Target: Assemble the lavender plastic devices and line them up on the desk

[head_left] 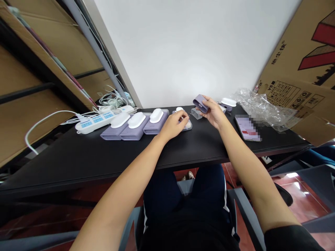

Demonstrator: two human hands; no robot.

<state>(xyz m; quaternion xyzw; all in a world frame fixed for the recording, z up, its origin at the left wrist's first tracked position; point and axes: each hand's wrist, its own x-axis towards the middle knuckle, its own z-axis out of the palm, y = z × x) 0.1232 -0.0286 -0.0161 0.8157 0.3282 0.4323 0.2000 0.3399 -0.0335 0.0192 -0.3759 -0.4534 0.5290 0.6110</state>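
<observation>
My right hand (214, 112) is closed around a hollow purple case (201, 103), raised a little above the black table with its open end facing left. Just below that case is a small clear plastic piece (196, 113). My left hand (175, 124) hovers over or rests at another unit, a clear-edged tray (187, 126) with a white oval top (179, 109); its fingers are curled together, and whatever they pinch is hidden. To the left of it stand several purple cases (155, 127), each with a white oval brush-like piece (156, 115) on top.
A white power strip (98, 120) with tangled cables lies at the left. Right of my right hand are another white brush piece (228, 102), a phone (247, 127) and crumpled clear plastic (267, 108). A large cardboard box (295, 76) leans at the far right; a white wall rises behind.
</observation>
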